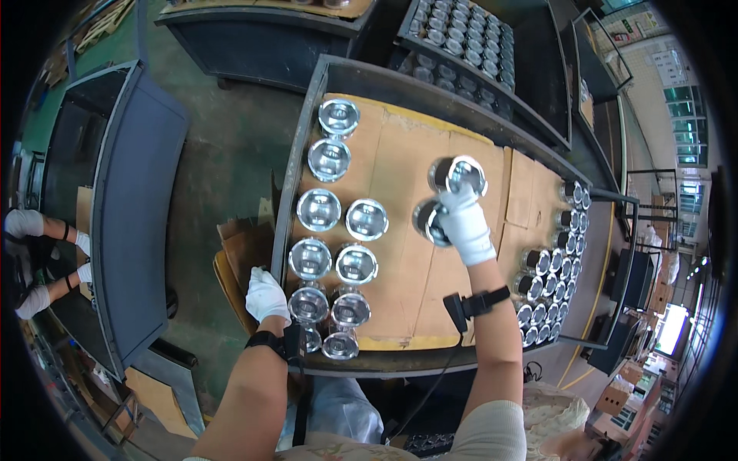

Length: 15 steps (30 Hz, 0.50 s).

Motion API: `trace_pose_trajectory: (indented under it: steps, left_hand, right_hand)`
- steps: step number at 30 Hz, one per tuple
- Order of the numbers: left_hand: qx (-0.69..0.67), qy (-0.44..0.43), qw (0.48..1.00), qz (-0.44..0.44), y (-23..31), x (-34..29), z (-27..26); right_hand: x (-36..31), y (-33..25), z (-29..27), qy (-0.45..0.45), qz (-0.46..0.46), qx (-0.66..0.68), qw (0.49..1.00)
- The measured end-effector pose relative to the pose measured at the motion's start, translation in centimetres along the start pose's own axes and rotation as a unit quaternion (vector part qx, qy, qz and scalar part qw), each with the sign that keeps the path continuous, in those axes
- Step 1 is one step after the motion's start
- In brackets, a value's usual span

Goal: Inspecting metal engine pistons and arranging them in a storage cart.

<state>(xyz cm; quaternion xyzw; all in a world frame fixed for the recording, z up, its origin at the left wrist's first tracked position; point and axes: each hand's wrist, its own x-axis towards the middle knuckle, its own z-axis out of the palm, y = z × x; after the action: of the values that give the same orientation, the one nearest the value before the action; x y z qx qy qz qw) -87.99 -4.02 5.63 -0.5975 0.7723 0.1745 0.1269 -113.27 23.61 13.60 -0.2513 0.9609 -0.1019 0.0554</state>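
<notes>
My right hand (467,223), in a white glove, is closed on two shiny metal pistons above the cardboard-lined cart (307,131). The farther piston (467,175) tilts its bright crown up by my fingertips; the nearer piston (432,223) sits against the left side of my hand, partly covered by it. How the fingers wrap round them is partly hidden. My left hand (267,297), also gloved, is curled at the cart's left rim. Just right of it, several pistons (310,258) stand crown up in two uneven columns along the cart's left side.
More pistons (544,288) stand grouped at the cart's right end. Beyond the far wall, another cart holds rows of pistons (457,34). Folded cardboard (238,265) leans outside the left rim. At far left, another person's gloved hands (24,223) are by a blue-grey cart (142,207).
</notes>
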Motion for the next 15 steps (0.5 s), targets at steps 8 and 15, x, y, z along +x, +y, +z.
trace_pose_trajectory:
  steps: [8, 15]
  left_hand:
    - [-0.017, -0.021, 1.000, 0.005, -0.3, -0.1, 0.3]
    - [-0.005, -0.042, 0.999, 0.010, 0.1, 0.0, -0.4]
  right_hand:
    - [12.1, -4.2, 6.0, 0.013, -0.093, 0.057, 0.994]
    - [13.8, -5.9, 8.9, -0.056, -0.054, 0.046, 0.996]
